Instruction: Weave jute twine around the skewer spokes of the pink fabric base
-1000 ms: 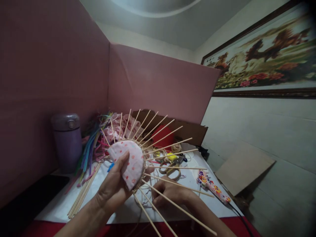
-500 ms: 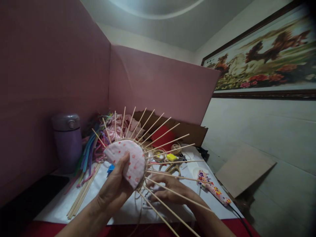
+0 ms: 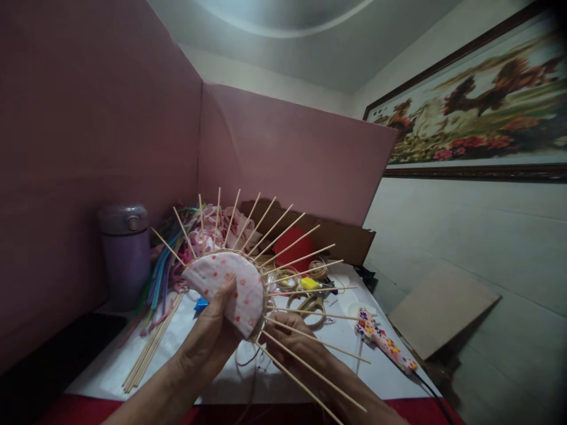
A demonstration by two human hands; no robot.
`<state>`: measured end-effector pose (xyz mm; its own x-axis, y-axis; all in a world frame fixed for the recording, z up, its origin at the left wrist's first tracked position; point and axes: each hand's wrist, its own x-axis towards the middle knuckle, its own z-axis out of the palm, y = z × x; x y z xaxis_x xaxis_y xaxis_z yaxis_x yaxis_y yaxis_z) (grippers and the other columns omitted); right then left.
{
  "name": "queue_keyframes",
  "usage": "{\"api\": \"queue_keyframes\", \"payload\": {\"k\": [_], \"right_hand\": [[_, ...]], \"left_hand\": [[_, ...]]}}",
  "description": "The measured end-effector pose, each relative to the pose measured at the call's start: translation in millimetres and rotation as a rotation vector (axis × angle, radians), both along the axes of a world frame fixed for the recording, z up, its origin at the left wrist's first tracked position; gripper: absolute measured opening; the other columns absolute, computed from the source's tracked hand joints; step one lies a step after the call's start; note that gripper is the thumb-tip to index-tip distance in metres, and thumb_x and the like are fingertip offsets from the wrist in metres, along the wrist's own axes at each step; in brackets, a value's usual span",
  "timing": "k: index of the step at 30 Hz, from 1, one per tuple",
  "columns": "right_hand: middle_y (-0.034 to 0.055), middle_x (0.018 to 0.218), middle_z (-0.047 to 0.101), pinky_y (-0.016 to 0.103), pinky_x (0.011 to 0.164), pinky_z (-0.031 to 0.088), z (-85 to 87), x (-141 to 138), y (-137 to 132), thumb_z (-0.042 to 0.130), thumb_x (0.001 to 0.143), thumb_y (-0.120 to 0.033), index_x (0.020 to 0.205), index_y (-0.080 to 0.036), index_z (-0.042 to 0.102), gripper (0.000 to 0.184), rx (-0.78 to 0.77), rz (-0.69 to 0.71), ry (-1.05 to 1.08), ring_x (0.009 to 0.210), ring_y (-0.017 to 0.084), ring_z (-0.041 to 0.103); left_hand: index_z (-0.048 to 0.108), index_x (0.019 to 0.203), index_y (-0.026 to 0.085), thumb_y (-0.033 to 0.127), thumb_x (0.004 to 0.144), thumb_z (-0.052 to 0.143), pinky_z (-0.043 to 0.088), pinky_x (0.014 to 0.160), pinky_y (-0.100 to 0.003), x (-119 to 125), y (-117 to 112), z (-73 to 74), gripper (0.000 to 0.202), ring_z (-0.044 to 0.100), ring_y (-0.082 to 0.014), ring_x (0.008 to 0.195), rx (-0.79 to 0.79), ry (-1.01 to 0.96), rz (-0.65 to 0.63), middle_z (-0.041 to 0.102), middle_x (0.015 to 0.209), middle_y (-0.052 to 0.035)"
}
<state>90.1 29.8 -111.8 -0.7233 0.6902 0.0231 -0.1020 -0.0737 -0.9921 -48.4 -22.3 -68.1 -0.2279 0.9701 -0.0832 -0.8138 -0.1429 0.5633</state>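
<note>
Two hands (image 3: 211,333), one spotted half-disc (image 3: 243,294), one bottle (image 3: 127,262), one pair of scissors (image 3: 306,304), one picture (image 3: 478,112)

Purple flask (image 3: 126,265) upright at left, near pink panel (image 3: 97,118). Framed picture (image 3: 478,112) on wall (image 3: 465,218); tan board (image 3: 445,310) below.

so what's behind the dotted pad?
Past the top edge of the pad: pink fabric, with sticks crossing in front. The left hand has its thumb on the pad's face; its other fingers are mostly covered, as is whatever sits directly behind.
</note>
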Motion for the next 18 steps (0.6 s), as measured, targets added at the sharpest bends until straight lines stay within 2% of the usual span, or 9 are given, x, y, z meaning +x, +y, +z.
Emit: {"api": "queue_keyframes", "payload": {"k": [5,9,14,18], "right_hand": [[-0.0046,0.053,0.044,0.020,0.047,0.027,11.8,7.9,-7.3,0.062,0.068,-0.047,0.066,-0.015,0.058,0.033,0.100,0.107,-0.084,0.047,0.006,0.034],[-0.0034,0.057,0.046,0.021,0.051,0.030,11.5,8.3,-8.4,0.059,0.069,-0.051,0.071,-0.015,0.061,0.036,0.140,0.149,-0.105,0.050,0.007,0.036],[-0.0044,0.056,0.042,0.020,0.046,0.023,5.9,7.0,-5.7,0.056,0.071,-0.055,0.072,-0.015,0.059,0.040,0.174,0.138,-0.112,0.048,0.005,0.028],[-0.0051,0.052,0.039,0.021,0.042,0.019,4.2,6.4,-2.8,0.057,0.071,-0.053,0.066,-0.015,0.056,0.039,0.177,0.137,-0.109,0.045,0.005,0.027]], "left_hand": [[0.060,0.093,0.011,0.027,0.074,0.060,0.053,0.065,-0.030,1.3,-1.2,-3.2,0.025,0.062,-0.0183,0.070,-0.040,0.061,-0.034,0.066,0.084,-0.0097],[0.058,0.095,0.011,0.028,0.074,0.060,0.053,0.061,-0.032,3.3,-3.4,-3.3,0.028,0.063,-0.0195,0.064,-0.059,0.089,-0.032,0.067,0.078,-0.0097],[0.057,0.097,0.010,0.027,0.073,0.061,0.053,0.056,-0.030,5.1,-3.5,-1.5,0.030,0.063,-0.0190,0.059,-0.097,0.087,-0.048,0.067,0.072,-0.0095],[0.058,0.091,0.011,0.019,0.072,0.061,0.054,0.061,-0.031,3.3,-1.3,1.3,0.021,0.064,-0.0181,0.060,-0.102,0.037,-0.023,0.067,0.073,-0.0084]]}}
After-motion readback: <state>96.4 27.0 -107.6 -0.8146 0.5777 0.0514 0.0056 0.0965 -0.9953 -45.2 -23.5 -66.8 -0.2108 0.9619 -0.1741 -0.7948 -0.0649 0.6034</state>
